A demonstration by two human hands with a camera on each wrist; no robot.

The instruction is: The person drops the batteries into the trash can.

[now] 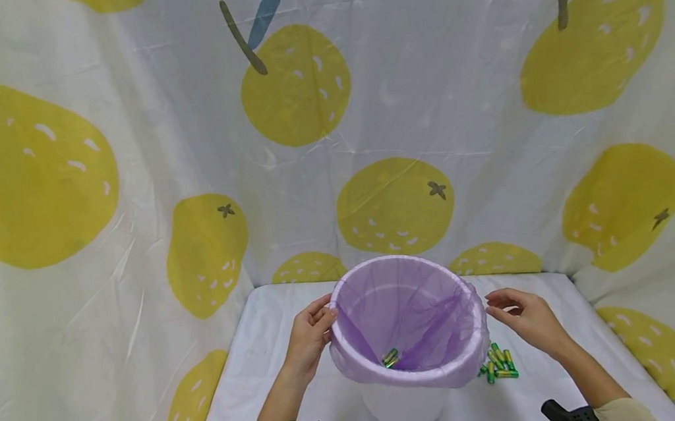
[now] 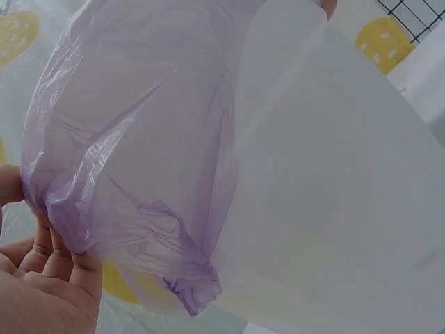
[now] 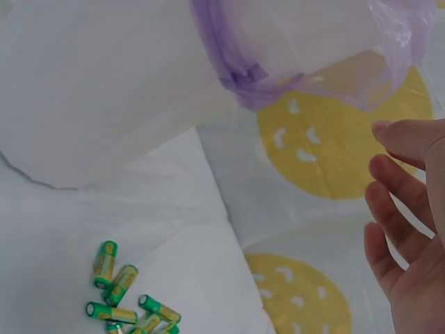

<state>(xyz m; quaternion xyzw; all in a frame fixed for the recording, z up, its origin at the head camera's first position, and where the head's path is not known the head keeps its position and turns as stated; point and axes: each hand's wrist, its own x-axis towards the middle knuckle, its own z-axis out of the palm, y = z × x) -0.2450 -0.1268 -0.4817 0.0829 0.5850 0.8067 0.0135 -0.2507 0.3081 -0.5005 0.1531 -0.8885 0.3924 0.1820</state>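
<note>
i judged the wastebasket [image 1: 404, 407] needed steadying from both sides: left hand [image 1: 310, 333] pinched its purple liner [image 1: 411, 320], right hand [image 1: 529, 321] hung beside, fingers loosely curled, empty.

Bin [image 1: 405, 405]: white, round, mouth upward. Liner bag [image 1: 421, 326]: thin translucent purple plastic, wrinkled, folded over the rim, pinched at left. Inner batteries [image 1: 390, 358]: green and yellow, lying low within the liner. Outer batteries [image 1: 502, 361]: matching, loose cluster, lying right of the bin.
</note>
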